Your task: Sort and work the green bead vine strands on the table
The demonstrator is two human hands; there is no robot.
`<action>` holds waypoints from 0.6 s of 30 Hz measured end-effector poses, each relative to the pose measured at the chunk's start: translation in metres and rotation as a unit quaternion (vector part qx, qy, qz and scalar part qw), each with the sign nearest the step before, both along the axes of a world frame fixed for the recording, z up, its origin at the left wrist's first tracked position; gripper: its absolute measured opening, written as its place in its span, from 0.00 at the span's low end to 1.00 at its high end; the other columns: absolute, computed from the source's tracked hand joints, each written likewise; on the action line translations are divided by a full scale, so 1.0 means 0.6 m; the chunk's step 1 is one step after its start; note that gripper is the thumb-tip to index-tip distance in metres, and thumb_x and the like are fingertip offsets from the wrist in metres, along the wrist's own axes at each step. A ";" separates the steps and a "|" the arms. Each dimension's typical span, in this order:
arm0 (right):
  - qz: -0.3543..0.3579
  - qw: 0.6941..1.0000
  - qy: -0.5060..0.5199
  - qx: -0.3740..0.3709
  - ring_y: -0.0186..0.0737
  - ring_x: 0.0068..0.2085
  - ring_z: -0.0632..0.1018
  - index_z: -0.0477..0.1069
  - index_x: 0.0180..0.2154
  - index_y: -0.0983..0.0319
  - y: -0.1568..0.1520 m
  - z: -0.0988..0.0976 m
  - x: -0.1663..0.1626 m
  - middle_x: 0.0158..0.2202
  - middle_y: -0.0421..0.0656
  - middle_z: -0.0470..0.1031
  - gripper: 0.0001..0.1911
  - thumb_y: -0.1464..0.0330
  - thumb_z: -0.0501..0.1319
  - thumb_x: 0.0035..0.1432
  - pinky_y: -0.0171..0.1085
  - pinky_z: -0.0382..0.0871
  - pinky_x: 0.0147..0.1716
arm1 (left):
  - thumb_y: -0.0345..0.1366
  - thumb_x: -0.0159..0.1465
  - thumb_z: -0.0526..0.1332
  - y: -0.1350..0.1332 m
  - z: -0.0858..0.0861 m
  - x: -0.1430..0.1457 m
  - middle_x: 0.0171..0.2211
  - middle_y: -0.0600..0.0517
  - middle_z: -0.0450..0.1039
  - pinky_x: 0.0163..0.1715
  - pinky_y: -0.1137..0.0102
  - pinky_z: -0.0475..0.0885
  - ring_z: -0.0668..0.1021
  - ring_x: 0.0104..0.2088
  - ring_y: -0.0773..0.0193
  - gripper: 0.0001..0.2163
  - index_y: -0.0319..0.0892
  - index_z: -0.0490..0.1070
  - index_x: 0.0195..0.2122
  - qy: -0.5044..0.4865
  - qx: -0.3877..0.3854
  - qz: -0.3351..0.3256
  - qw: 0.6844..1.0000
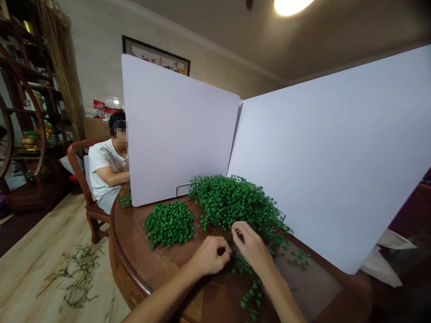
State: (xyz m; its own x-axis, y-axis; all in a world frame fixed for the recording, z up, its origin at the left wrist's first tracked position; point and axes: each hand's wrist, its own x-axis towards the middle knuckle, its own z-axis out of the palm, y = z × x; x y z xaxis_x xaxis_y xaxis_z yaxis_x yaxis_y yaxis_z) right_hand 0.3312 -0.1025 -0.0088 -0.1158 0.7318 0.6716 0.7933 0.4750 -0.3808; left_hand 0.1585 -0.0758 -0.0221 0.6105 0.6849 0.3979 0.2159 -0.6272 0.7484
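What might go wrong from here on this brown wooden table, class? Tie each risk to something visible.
A tug by the right hand on the large mound of glossy green sprigs might shift the thin metal wire bracket beside it, tipping the upright white rectangular panel. The small rounded green pile lies close by, so the two could mix.

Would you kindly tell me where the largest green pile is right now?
In the head view, the largest green pile sits on the table just beyond the right hand, right of the smaller pile and before the white panels.
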 end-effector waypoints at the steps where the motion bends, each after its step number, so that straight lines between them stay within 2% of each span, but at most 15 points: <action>1: -0.014 0.999 0.030 0.015 0.41 0.37 0.76 0.68 0.37 0.59 0.005 0.004 0.002 0.38 0.47 0.73 0.10 0.66 0.50 0.64 0.39 0.70 0.41 | 0.29 0.56 0.56 -0.002 0.000 0.001 0.28 0.51 0.74 0.33 0.74 0.65 0.73 0.29 0.65 0.09 0.38 0.76 0.27 0.011 0.016 -0.007 1.000; 3: -0.022 0.997 0.076 0.025 0.41 0.37 0.76 0.69 0.36 0.59 0.015 0.014 0.001 0.37 0.48 0.74 0.09 0.64 0.51 0.63 0.39 0.72 0.39 | 0.30 0.58 0.55 -0.002 -0.001 0.003 0.29 0.50 0.75 0.34 0.73 0.66 0.74 0.31 0.64 0.09 0.38 0.76 0.29 0.016 0.013 0.008 1.000; 6: 0.003 0.993 0.119 -0.012 0.41 0.34 0.76 0.69 0.35 0.59 0.032 0.026 -0.025 0.34 0.46 0.75 0.08 0.63 0.54 0.60 0.38 0.73 0.35 | 0.32 0.60 0.55 0.006 -0.006 0.007 0.30 0.49 0.77 0.36 0.72 0.67 0.75 0.33 0.62 0.10 0.38 0.76 0.30 0.004 -0.020 0.044 0.999; 9: 0.028 0.984 0.161 -0.071 0.40 0.31 0.77 0.69 0.33 0.59 0.053 0.034 -0.079 0.31 0.43 0.76 0.06 0.64 0.57 0.57 0.37 0.73 0.33 | 0.30 0.59 0.55 0.013 -0.014 0.009 0.32 0.48 0.78 0.37 0.72 0.68 0.75 0.33 0.61 0.10 0.36 0.76 0.32 -0.016 -0.026 0.016 0.999; 12: 0.047 0.971 0.204 -0.113 0.41 0.31 0.79 0.69 0.30 0.58 0.077 0.046 -0.140 0.28 0.42 0.76 0.06 0.63 0.59 0.56 0.39 0.74 0.36 | 0.28 0.57 0.55 0.014 -0.020 0.008 0.38 0.45 0.77 0.39 0.69 0.69 0.76 0.38 0.57 0.11 0.34 0.74 0.38 -0.048 -0.013 0.000 0.999; 14: 0.121 0.946 0.254 -0.163 0.42 0.36 0.80 0.70 0.31 0.59 0.091 0.058 -0.170 0.31 0.44 0.78 0.09 0.61 0.62 0.54 0.40 0.75 0.40 | 0.28 0.56 0.56 0.012 -0.021 0.007 0.42 0.42 0.76 0.42 0.66 0.69 0.75 0.42 0.53 0.12 0.33 0.73 0.41 -0.058 -0.006 0.020 0.998; 16: 0.180 0.922 0.282 -0.194 0.44 0.43 0.80 0.73 0.35 0.60 0.099 0.069 -0.183 0.38 0.46 0.80 0.11 0.59 0.63 0.54 0.41 0.73 0.46 | 0.28 0.57 0.56 0.011 -0.020 0.005 0.42 0.42 0.75 0.44 0.65 0.69 0.75 0.44 0.51 0.12 0.34 0.73 0.41 -0.059 -0.014 0.031 0.998; 18: 0.190 0.922 0.281 -0.185 0.44 0.47 0.79 0.74 0.40 0.60 0.101 0.073 -0.176 0.43 0.46 0.79 0.13 0.59 0.62 0.56 0.42 0.71 0.50 | 0.29 0.58 0.56 0.011 -0.018 0.005 0.39 0.44 0.76 0.41 0.67 0.69 0.75 0.40 0.54 0.10 0.35 0.73 0.38 -0.057 -0.036 0.022 0.998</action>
